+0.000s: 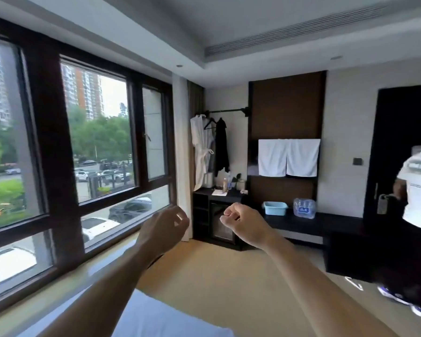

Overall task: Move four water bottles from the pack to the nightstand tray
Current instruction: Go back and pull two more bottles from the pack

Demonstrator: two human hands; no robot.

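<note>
A shrink-wrapped pack of water bottles (304, 208) with a blue label stands on a long dark bench (309, 224) across the room, right of a light blue plastic basin (275, 207). My left hand (167, 229) is raised in front of me with its fingers curled in and nothing in it. My right hand (243, 222) is held up beside it in a loose fist, also without anything. Both hands are far short of the pack. No nightstand or tray is in view.
A large dark-framed window (71, 154) fills the left wall. A dark cabinet (216, 215) with a minibar stands in the corner under hanging robes (202, 149). White towels (288, 158) hang on a wood panel. A person in a white shirt (418, 190) stands at the right. White bedding (161, 317) lies below.
</note>
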